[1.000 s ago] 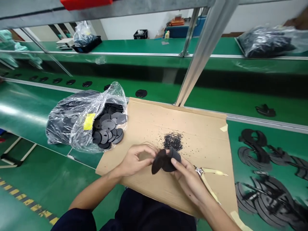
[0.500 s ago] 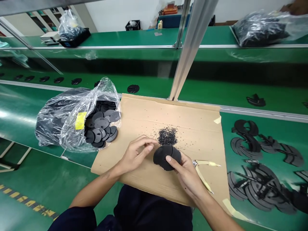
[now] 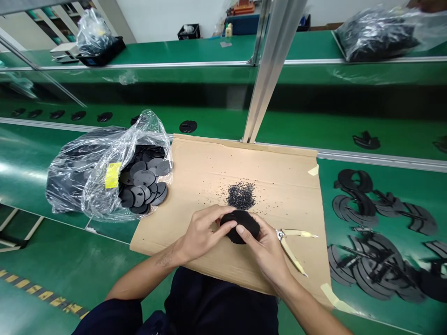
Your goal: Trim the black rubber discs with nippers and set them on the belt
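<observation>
Both of my hands grip a black round plastic disc stack (image 3: 241,224) above a sheet of brown cardboard (image 3: 216,172). My left hand (image 3: 204,231) curls its fingers onto the stack's left edge. My right hand (image 3: 265,246) holds the right side, thumb on top. A small heap of black plastic crumbs (image 3: 240,195) lies just beyond the stack. Small cutting pliers with pale handles (image 3: 291,244) rest on the cardboard right beside my right hand.
A clear plastic bag of black discs (image 3: 104,172) lies open at the left. Black cut-off plastic pieces (image 3: 377,232) are spread on the green surface at the right. A metal post (image 3: 268,70) rises behind the cardboard. Single discs lie along the green conveyor (image 3: 188,125). Another filled bag (image 3: 377,32) sits far right.
The discs were fanned apart between my hands; now they are pressed together into one stack and my left hand has closed onto it.
</observation>
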Tool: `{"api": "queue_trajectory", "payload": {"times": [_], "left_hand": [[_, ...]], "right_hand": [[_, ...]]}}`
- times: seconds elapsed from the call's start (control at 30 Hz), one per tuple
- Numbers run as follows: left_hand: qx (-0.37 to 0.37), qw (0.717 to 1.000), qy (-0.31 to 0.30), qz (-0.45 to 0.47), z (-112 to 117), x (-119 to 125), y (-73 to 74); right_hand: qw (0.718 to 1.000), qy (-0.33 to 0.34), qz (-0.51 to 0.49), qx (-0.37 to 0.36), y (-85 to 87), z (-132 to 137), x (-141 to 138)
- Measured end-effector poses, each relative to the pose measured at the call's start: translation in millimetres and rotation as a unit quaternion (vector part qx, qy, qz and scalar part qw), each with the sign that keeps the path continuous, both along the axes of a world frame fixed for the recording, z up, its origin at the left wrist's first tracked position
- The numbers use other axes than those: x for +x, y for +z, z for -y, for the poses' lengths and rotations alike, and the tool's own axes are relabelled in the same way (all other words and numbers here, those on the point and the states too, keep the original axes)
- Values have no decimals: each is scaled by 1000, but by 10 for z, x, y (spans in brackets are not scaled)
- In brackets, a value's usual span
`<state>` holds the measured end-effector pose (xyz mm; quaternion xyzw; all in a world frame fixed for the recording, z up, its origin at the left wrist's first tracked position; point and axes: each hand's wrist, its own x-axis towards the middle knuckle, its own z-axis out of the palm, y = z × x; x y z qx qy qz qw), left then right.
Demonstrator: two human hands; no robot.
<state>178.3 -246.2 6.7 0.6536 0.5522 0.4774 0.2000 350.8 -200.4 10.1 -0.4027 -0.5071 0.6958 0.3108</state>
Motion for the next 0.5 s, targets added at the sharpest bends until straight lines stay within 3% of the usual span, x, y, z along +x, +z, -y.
{"api": "queue_trajectory", "payload": {"times": [0.5], "left_hand": [[61, 996, -36, -58, 47, -41, 1]], "right_hand": [[989, 41, 60, 130, 79, 19, 50]]}}
